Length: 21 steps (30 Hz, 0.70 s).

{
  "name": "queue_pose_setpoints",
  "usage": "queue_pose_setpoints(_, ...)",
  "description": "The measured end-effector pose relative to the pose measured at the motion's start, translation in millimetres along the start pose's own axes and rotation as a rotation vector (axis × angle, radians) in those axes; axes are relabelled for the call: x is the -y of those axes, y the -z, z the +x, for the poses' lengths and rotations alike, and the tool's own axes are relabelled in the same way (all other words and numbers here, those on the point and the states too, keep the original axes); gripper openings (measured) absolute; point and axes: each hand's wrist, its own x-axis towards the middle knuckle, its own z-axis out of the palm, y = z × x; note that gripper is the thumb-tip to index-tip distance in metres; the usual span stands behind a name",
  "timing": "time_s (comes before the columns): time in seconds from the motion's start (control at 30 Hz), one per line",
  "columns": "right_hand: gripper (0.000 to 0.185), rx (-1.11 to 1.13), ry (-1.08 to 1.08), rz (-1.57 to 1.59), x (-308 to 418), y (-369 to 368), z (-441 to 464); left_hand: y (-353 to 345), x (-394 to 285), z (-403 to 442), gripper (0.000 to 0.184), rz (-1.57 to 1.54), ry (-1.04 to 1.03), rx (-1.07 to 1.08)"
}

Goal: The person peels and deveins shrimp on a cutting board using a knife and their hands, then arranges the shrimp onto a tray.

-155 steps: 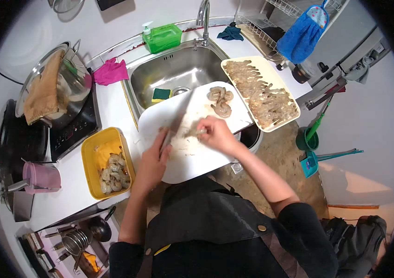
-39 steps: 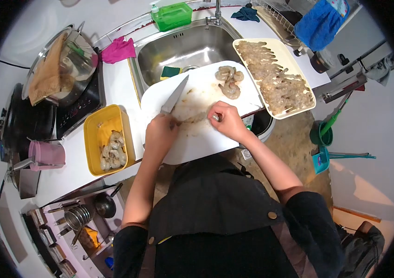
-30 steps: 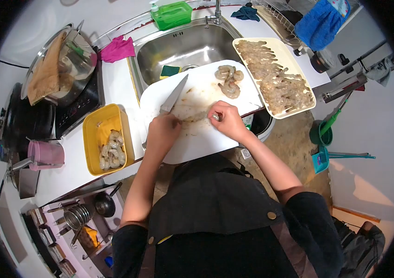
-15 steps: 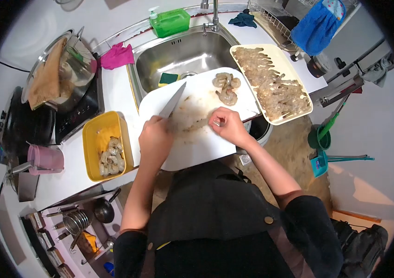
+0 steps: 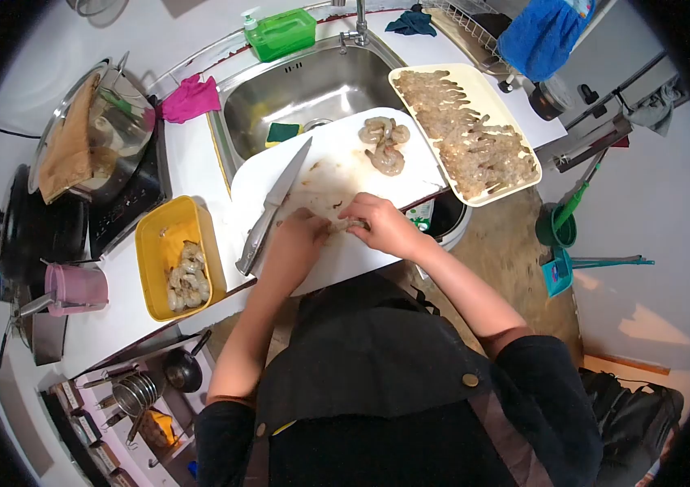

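Observation:
Between my hands, low over the white cutting board (image 5: pixel 337 183), is a small greyish shrimp (image 5: pixel 340 226), partly hidden by the fingers. My left hand (image 5: pixel 298 243) pinches one end, and my right hand (image 5: pixel 383 225) pinches the other. A knife (image 5: pixel 278 195) lies on the board left of my left hand, blade pointing away from me. Several peeled shrimp (image 5: pixel 385 146) sit at the board's far right corner. Small dark scraps and brownish wet stains mark the board's middle. More peeled shrimp (image 5: pixel 189 280) lie in the yellow container (image 5: pixel 148 264) to the left.
A cream tray (image 5: pixel 515 122) of shrimp stands right of the board. Behind are a steel sink (image 5: pixel 320 85) with a sponge (image 5: pixel 283 134) and a green soap dispenser (image 5: pixel 284 36). An induction cooker (image 5: pixel 130 215) with a pot and a pink cup (image 5: pixel 77 288) are at left.
My left hand has let go of the knife, which now lies on the board. It has moved right to join my right hand at the shrimp. The view has shifted slightly.

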Motion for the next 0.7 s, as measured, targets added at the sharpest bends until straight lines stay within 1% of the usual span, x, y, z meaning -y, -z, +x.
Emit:
queue_pose_setpoints(0.07, 0.018, -0.018, -0.027, 0.005, -0.6, -1.6, -5.1, -1.5, -4.4, -3.0, 0.013, 0.022, 0.008, -0.029)
queue_pose_setpoints(0.13, 0.018, -0.065, -0.041, -0.021, 0.1, -1.2, -8.2, -2.3, -12.5, -1.6, 0.012, -0.03, -0.035, -0.064)
queue_pose_setpoints(0.17, 0.017, -0.083, -0.012, -0.02, -1.4, -2.6, -9.0, -3.2, -15.8, -0.1, 0.011, -0.056, -0.058, -0.082)
queue_pose_setpoints(0.23, 0.016, -0.118, 0.049, -0.018, -5.6, -8.0, -9.6, -6.0, -18.5, 5.2, 0.01, -0.038, -0.067, -0.027)
queue_pose_setpoints(0.37, 0.013, -0.16, 0.034, -0.001, -7.3, -15.7, -14.7, -7.4, -17.3, 10.8, 0.009, 0.002, -0.051, 0.04)
queue_pose_setpoints(0.53, 0.014, -0.28, 0.0, 0.015, -1.9, -28.2, -17.1, -9.3, -8.4, 15.8, 0.01, 0.003, -0.131, 0.041)
queue_pose_setpoints(0.7, 0.017, -0.288, -0.032, -0.013, 1.0, -34.7, -17.1, -12.6, -6.3, 17.8, 0.011, 0.043, -0.161, 0.056)
